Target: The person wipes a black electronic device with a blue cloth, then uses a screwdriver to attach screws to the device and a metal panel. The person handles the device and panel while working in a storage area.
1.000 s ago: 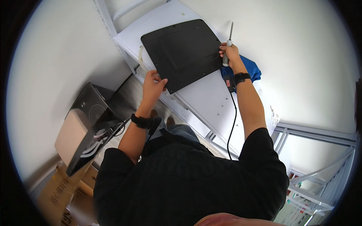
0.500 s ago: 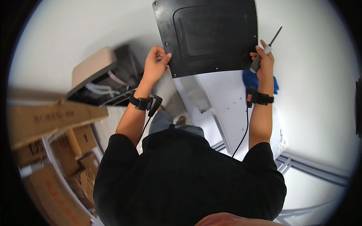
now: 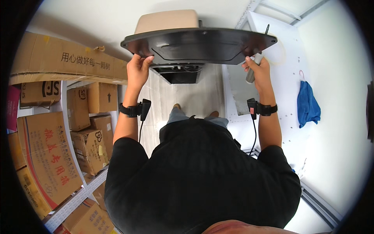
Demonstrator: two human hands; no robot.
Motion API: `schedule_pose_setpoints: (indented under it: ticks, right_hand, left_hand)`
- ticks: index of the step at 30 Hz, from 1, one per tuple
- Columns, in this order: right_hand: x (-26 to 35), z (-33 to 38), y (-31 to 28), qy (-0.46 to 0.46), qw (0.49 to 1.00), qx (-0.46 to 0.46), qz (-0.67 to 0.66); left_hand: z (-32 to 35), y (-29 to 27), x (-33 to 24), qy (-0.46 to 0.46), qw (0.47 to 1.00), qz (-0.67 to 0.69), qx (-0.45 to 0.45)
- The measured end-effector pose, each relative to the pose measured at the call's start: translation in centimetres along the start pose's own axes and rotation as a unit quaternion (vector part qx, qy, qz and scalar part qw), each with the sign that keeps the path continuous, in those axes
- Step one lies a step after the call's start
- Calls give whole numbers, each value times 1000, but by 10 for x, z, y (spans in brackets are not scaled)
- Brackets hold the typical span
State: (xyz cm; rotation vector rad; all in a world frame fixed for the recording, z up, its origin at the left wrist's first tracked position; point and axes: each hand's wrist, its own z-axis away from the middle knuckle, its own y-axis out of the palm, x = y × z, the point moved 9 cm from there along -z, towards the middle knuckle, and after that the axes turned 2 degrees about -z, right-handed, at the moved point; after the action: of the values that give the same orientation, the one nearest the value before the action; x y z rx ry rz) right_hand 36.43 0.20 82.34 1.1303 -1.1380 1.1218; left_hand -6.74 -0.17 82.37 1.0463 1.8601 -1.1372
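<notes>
My left hand pinches the near edge of a wide black plastic panel toward its left end, thumb on the near face. My right hand is closed round the grey handle of a screwdriver, its dark shaft pointing up and away past the panel's right end. The fingers of that hand also meet the panel's near edge. Tilted steeply, the panel shows a recessed outline and holes along its rim. Just beyond it is a beige-topped unit with a black open body and cables inside, partly hidden by the panel.
On the left, a shelf rack holds several cardboard boxes, with a long carton on top. To the right is a white perforated board with a blue cloth hanging against it. Grey floor shows around my feet.
My view has turned left, toward the beige-topped unit. The panel has tipped from nearly face-on to edge-on and now lies in front of that unit, still held; the screwdriver stays in my right hand.
</notes>
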Motion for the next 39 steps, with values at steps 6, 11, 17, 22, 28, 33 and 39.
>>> schedule_pose_setpoints:
  ticks: [6,11,17,22,28,33,39]
  right_hand:
    - [-46,1,77,0,998,-15,-56]
    - [-59,-1,110,-16,991,-63,-117]
    - [-93,-20,118,-6,987,-121,-103]
    - [-115,-27,117,8,987,-129,-100]
    - [-129,-30,123,21,985,-124,-115]
    - [-131,-36,124,17,987,-107,-122]
    - [-134,-39,126,5,982,-114,-149]
  left_hand:
    - [4,-41,89,-24,999,18,12]
    - [-5,-36,120,-10,995,-73,64]
    - [-27,-28,135,41,976,-177,120]
    - [-29,-24,146,64,969,-187,147]
    - [-29,-25,158,22,966,-198,163]
    - [-31,-29,151,54,972,-184,133]
    - [-32,-30,154,61,972,-180,138]
